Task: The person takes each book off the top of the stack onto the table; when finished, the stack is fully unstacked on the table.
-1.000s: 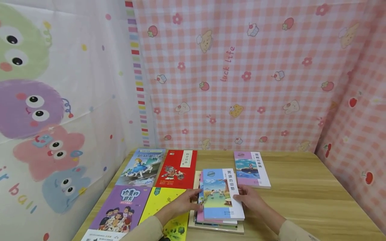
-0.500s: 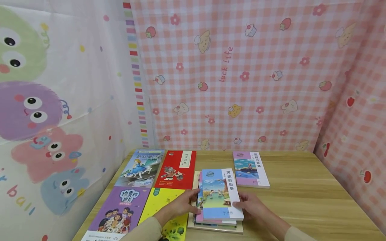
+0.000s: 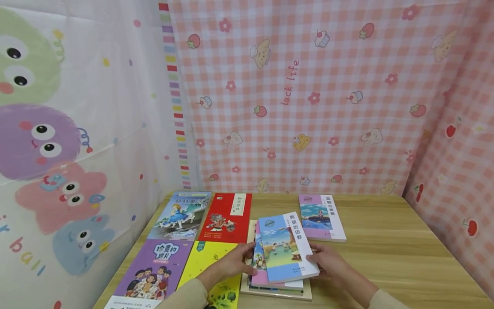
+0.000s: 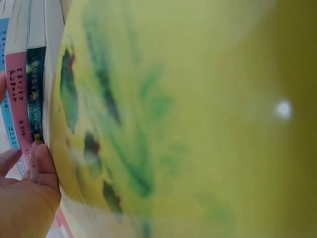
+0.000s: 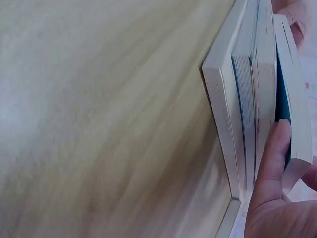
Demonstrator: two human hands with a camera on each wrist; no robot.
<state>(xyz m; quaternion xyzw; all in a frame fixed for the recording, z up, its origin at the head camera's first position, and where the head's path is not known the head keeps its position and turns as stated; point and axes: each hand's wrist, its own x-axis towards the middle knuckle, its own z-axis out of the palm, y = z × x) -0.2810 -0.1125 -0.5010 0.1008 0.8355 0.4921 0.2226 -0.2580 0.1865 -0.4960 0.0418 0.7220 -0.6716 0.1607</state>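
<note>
My right hand (image 3: 333,264) pinches the right edge of a blue and white book (image 3: 283,249) with a field picture, thumb on the cover and a finger underneath. The right wrist view shows this book (image 5: 297,99) lifted at an angle, a gap opening above the pile. Below it lie several stacked books, among them a pink one (image 3: 259,274) and a cream-edged one (image 3: 278,294) at the bottom. Along the spines on the left side rests my left hand (image 3: 235,259); in the left wrist view its fingers (image 4: 45,171) touch a dark green spine (image 4: 35,94).
Left of the stack lie a yellow book (image 3: 227,274), a red book (image 3: 224,219), a purple book (image 3: 154,270) and a light-blue book (image 3: 181,214). A pink and white book (image 3: 320,216) lies behind, on the wooden table (image 3: 393,249). Patterned curtains (image 3: 308,120) enclose the table.
The top blue and white book has turned slightly and its lower right corner has shifted right, with my right hand moving along. My left hand stays at the stack's left side.
</note>
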